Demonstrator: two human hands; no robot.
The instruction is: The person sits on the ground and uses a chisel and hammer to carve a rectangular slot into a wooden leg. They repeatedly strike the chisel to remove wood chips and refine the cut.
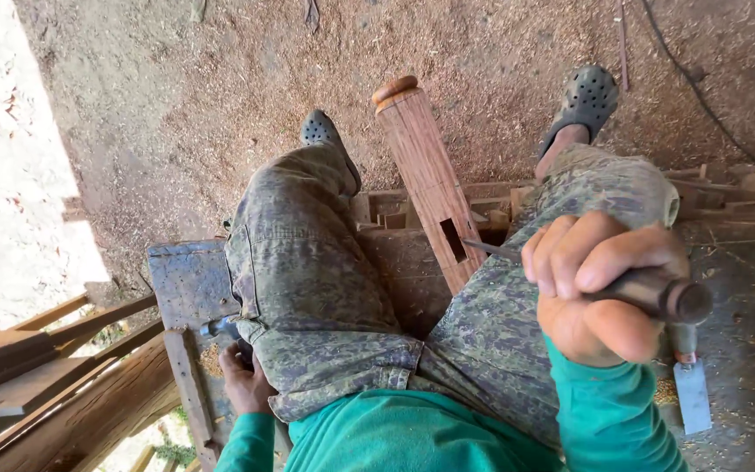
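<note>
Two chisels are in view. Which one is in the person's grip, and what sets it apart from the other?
The chisel in the right hand, its blade pointing into the slot in the wooden post. The other chisel lies loose on the bench, untouched.

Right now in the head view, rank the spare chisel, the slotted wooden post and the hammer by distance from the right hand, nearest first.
1. Spare chisel, just below the right hand.
2. Slotted wooden post, between the knees, up-left.
3. Hammer, far across at the left hand.

Green camouflage trousers [325, 288], teal sleeves [609, 419], reddish-brown wooden post [425, 166]
</note>
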